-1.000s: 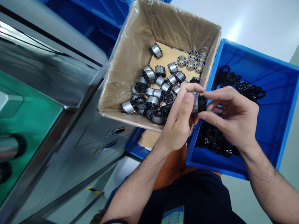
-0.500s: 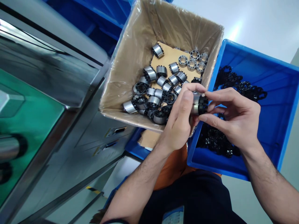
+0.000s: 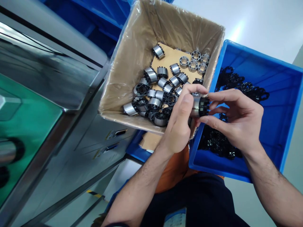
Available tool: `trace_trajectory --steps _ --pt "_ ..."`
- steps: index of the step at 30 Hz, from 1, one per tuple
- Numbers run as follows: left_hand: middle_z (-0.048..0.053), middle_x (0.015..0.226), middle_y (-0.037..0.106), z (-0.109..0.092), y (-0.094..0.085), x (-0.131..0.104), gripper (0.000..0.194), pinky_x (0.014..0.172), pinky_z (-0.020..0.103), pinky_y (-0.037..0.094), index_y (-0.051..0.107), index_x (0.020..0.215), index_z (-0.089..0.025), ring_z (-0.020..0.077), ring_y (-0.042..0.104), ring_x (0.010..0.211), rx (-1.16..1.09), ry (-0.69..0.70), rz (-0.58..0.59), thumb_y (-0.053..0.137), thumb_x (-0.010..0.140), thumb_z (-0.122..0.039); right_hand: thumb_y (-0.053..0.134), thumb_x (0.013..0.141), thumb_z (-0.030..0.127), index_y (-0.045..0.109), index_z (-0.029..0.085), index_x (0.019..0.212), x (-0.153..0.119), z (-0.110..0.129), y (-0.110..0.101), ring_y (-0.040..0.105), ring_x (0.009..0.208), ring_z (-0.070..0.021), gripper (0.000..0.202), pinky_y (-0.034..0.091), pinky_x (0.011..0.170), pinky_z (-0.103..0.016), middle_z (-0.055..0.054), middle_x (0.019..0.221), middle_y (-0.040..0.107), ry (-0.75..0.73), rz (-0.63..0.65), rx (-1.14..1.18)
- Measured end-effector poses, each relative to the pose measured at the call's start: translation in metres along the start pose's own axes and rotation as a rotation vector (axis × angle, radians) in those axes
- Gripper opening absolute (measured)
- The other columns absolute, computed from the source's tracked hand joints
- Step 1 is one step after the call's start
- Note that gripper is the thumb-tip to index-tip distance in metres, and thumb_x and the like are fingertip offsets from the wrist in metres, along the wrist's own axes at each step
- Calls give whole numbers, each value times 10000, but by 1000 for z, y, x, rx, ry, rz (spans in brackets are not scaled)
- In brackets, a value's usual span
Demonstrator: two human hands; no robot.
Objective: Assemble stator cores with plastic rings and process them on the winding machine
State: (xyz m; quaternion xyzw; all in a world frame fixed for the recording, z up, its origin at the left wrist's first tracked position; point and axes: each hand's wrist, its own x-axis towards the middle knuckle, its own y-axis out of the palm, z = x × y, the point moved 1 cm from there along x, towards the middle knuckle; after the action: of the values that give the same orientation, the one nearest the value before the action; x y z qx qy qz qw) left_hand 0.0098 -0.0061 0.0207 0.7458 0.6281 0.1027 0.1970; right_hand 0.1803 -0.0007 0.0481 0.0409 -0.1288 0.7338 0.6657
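Between my hands is a silvery, ring-shaped stator core [image 3: 195, 107] with a black toothed plastic end ring [image 3: 204, 106] on its right side. My left hand [image 3: 181, 121] is wrapped round the metal part, and its fingers hide much of it. Thumb and fingertips of my right hand [image 3: 239, 118] grip the end ring at its upper and lower edges. Beneath and beyond my left hand, several similar cores [image 3: 155, 104] with black ends lie loose in a plastic-lined carton [image 3: 118, 75]. Several bare cores [image 3: 193, 65] stand grouped on the cardboard sheet [image 3: 165, 56] inside.
To the right, a blue bin [image 3: 267, 60] holds a heap of black plastic rings [image 3: 216, 138]. A metal machine cabinet [image 3: 94, 135] with a green surface [image 3: 30, 119] stands at the left. Cardboard pieces [image 3: 150, 141] lie below the carton.
The core between my hands has turned slightly, and more of the black ring's teeth show. Both hands keep their hold. The whole view has shifted a little.
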Motion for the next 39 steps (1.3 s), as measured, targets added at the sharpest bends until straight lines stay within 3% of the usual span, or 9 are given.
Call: trace_trajectory --steps 5,12,18,28,34,39 --pt "7 891 638 1 -2 -1 368 481 332 368 712 1343 -364 162 492 588 -40 17 36 503 1236 -648 1072 899 297 914 347 1256 0 0 -1 811 1002 -224 394 780 821 -377 -27 1171 866 12 18 5" --pt "31 967 688 2 -1 4 475 482 317 432 686 1271 -309 158 522 626 17 39 -7 523 1203 -749 1031 927 228 924 363 1257 1 0 -5 839 1233 -256 372 753 877 -376 -10 1291 889 -7 62 -6" --pt "-13 854 611 2 -1 4 453 450 302 406 696 1247 -322 129 489 558 40 53 8 514 1225 -736 1014 925 170 900 385 1339 1 2 -5 812 1066 -195 481 739 881 -360 13 1269 878 -2 66 3" --pt "-29 720 569 2 -2 3 555 436 321 249 718 1280 -338 124 435 491 100 24 17 423 1221 -804 1130 815 244 889 399 1364 1 3 -3 806 1043 -227 619 768 887 -408 -13 1264 862 28 46 27" --pt "-20 703 463 -1 2 5 498 416 301 246 772 1162 -339 119 349 517 -35 37 3 628 1149 -816 1106 856 270 904 365 1320 1 3 -2 796 961 -198 514 760 853 -383 -10 1245 880 31 36 7" --pt "-9 762 521 -2 2 7 517 411 295 258 781 1151 -335 121 352 533 -10 46 -16 643 1130 -833 1055 925 271 920 349 1270 1 3 -2 812 969 -204 379 757 867 -387 -11 1193 879 -13 70 15"
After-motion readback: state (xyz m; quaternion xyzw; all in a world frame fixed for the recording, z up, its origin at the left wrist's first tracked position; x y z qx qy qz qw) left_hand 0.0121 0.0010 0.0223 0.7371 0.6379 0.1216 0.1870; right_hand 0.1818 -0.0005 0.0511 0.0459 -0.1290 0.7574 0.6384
